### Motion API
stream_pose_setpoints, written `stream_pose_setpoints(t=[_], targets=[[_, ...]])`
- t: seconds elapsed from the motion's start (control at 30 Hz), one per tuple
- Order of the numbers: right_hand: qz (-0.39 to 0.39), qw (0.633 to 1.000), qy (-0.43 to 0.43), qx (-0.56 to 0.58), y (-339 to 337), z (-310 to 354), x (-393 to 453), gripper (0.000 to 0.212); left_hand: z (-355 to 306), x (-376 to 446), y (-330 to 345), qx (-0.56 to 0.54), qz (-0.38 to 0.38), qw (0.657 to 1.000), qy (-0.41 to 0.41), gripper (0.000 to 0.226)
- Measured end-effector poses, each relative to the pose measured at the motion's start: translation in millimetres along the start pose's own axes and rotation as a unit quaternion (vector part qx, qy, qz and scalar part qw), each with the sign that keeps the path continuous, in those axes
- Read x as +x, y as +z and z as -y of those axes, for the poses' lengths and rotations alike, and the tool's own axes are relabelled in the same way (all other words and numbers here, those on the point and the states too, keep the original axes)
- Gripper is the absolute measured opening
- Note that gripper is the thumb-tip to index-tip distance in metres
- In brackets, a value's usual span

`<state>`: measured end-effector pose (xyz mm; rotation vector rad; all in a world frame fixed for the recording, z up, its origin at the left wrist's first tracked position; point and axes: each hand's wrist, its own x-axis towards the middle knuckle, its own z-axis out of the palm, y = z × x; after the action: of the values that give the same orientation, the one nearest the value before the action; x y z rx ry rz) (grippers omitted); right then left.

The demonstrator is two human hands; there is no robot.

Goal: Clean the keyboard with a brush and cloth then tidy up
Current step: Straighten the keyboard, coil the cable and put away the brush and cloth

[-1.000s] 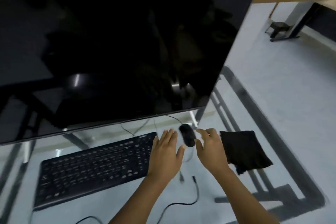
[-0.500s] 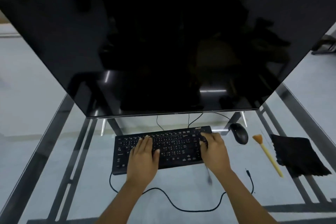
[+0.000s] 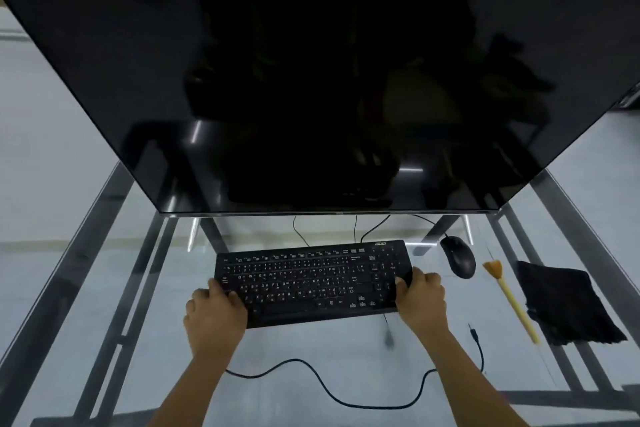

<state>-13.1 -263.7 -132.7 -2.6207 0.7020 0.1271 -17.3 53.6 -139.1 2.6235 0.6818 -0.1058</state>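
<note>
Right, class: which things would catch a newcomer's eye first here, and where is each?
The huge dark monitor fills the upper view. Below it, both hands grip the black keyboard on the glass desk: left hand, right hand. To the right lie a yellow brush and black cloth.

Black keyboard (image 3: 311, 282) lies flat on glass; to its right, yellow brush (image 3: 509, 298) beside crumpled black cloth (image 3: 564, 305)
</note>
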Motion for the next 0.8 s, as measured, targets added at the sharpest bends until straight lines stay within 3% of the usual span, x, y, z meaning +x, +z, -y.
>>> stream_pose_setpoints(t=[0.37,0.53,0.63,0.8], targets=[[-0.022,0.997,0.006,0.070,10.5,5.6,35.7,0.024,-12.8,41.5,16.4,-0.134,-0.052,0.988,0.049,0.002],[-0.027,0.995,-0.006,0.096,11.9,12.1,54.7,0.023,-15.5,64.0,27.8,-0.135,-0.064,0.985,0.088,0.003],[-0.029,0.995,-0.017,0.098,15.4,17.2,71.1,0.025,-21.3,81.0,32.7,-0.134,-0.052,0.987,0.076,0.018],[-0.044,0.994,-0.043,0.093,23.5,28.9,85.1,0.024,-19.4,102.1,36.9,-0.103,-0.071,0.988,0.086,0.024]])
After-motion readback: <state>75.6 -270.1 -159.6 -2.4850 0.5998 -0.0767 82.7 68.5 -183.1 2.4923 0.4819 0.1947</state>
